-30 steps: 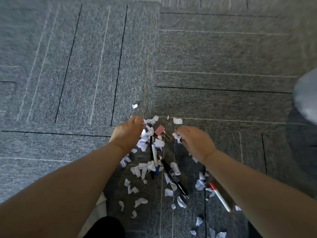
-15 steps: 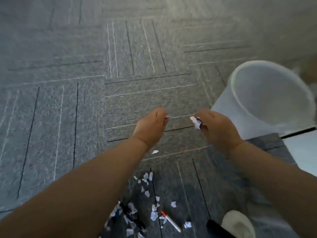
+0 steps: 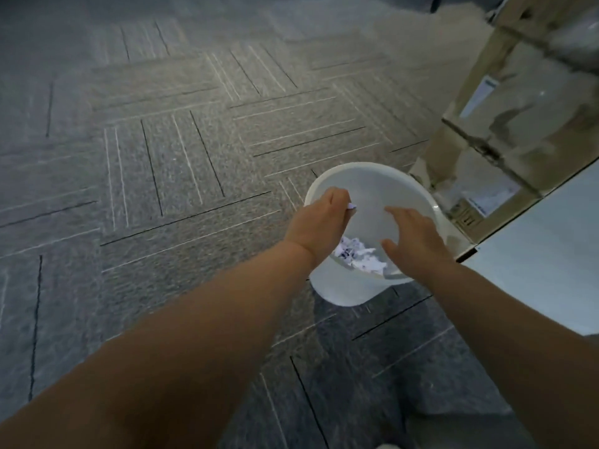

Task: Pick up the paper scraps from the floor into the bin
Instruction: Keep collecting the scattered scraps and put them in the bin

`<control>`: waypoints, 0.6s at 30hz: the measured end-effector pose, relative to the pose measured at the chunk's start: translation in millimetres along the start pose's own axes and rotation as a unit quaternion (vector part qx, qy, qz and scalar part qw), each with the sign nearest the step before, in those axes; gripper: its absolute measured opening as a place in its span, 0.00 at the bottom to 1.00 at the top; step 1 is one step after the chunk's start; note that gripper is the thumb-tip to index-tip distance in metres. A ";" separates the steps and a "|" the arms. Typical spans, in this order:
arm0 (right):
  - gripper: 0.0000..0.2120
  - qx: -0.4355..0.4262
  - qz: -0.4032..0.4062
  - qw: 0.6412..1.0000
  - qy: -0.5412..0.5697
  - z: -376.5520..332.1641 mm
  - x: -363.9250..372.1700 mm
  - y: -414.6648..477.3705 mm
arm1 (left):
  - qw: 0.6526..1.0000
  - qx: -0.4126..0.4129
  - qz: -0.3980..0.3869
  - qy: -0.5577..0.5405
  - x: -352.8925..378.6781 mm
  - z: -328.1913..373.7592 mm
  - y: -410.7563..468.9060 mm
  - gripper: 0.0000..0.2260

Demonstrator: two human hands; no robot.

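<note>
A white round bin (image 3: 372, 183) stands on the grey carpet at centre right. Several crumpled paper scraps (image 3: 358, 258) lie at its bottom. Both my hands are over the bin's mouth. My left hand (image 3: 319, 223) is curled, and a small white paper scrap (image 3: 352, 207) sticks out from its fingertips over the bin. My right hand (image 3: 411, 241) hovers over the bin's right half with fingers spread and straight, holding nothing. The scraps on the floor are out of view.
Grey carpet tiles (image 3: 162, 163) with line patterns cover the floor. A wooden-framed glass cabinet (image 3: 505, 131) stands right behind the bin. A pale flat surface (image 3: 544, 260) fills the right edge next to the bin.
The view swung from the scrap pile to the bin. Both hands travelled right over the bin's mouth. My right hand spread its fingers and its scrap is gone; the left still pinches a scrap.
</note>
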State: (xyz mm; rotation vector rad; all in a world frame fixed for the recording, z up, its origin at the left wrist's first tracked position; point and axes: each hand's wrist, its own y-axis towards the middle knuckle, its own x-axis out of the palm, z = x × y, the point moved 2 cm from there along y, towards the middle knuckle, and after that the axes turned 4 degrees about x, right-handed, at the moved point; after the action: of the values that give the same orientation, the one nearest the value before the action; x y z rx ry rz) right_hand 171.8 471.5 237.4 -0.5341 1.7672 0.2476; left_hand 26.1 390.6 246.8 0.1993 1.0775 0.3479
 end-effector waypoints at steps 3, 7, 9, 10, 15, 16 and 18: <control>0.22 -0.003 0.064 0.998 0.028 14.2 1.2 -4.4 | 0.999 -0.007 -0.028 0.021 19.3 10.3 29.2 0.12; 0.19 -0.005 0.145 0.988 0.050 26.7 1.9 -9.2 | 0.992 0.017 -0.120 0.022 47.5 10.5 44.2 0.19; 0.19 -0.023 0.161 0.985 0.056 29.2 5.4 -12.2 | 0.974 0.037 -0.200 0.102 60.9 4.9 38.5 0.24; 0.18 -0.034 0.163 0.984 0.059 29.3 8.0 -13.8 | 0.964 0.039 -0.229 0.129 64.3 0.6 33.4 0.24; 0.14 -0.083 0.168 0.980 0.067 22.2 21.5 -22.5 | 0.952 0.052 -0.252 0.167 58.4 -14.2 3.6 0.24; 0.13 -0.093 0.172 0.978 0.073 18.8 23.6 -24.8 | 0.953 0.055 -0.246 0.169 55.4 -16.7 -3.4 0.24; 0.14 -0.116 0.177 0.974 0.085 8.5 27.8 -31.7 | 0.961 0.075 -0.211 0.164 47.9 -20.8 -18.4 0.24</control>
State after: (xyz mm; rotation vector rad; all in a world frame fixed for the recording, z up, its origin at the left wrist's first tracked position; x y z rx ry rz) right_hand 189.2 441.3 212.2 -0.4096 2.0092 0.6811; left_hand 31.4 391.1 191.7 0.0422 1.4410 -0.0919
